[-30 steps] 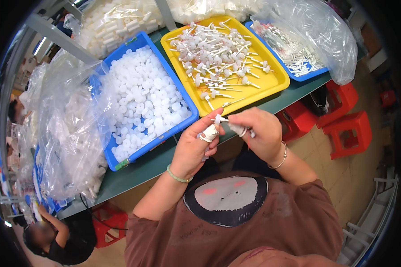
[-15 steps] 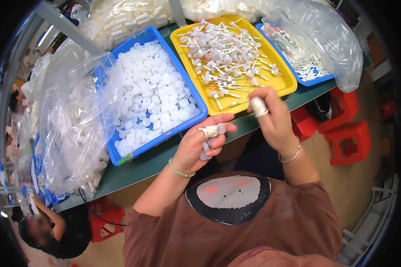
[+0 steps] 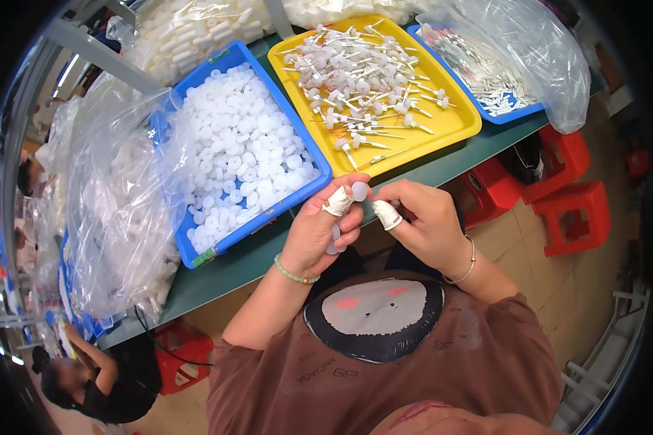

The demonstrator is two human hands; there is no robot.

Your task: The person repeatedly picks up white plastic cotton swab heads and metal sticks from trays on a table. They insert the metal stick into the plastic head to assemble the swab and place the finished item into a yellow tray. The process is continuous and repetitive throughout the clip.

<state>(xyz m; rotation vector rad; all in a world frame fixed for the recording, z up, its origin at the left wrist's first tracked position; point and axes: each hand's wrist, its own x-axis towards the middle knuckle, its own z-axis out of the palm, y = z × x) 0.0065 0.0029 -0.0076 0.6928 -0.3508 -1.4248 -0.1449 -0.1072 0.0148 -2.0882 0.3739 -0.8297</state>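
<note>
My left hand (image 3: 325,221) pinches a translucent white plastic disc (image 3: 359,191) between its taped thumb and forefinger. More discs (image 3: 334,239) are tucked in its curled fingers. Close beside it on the right, my right hand (image 3: 422,217) is closed, thumb against fingers; white tape covers that thumb, and whatever lies in the pinch is hidden. A blue tray (image 3: 267,212) heaped with similar discs stands just beyond my left hand. Beyond both hands is a yellow tray (image 3: 442,138), holding many thin white stems (image 3: 355,80) fitted with discs.
At the right rear, a blue tray (image 3: 519,114) holds small white tubes under a clear plastic bag (image 3: 551,58). Another bag (image 3: 116,217) lies at the left. Red stools (image 3: 573,210) stand beyond the green table's edge (image 3: 457,170). A seated co-worker (image 3: 101,377) is at lower left.
My right hand has come from the yellow tray's near edge down and left to my left hand. The view has shifted slightly, while my left hand still holds discs.
</note>
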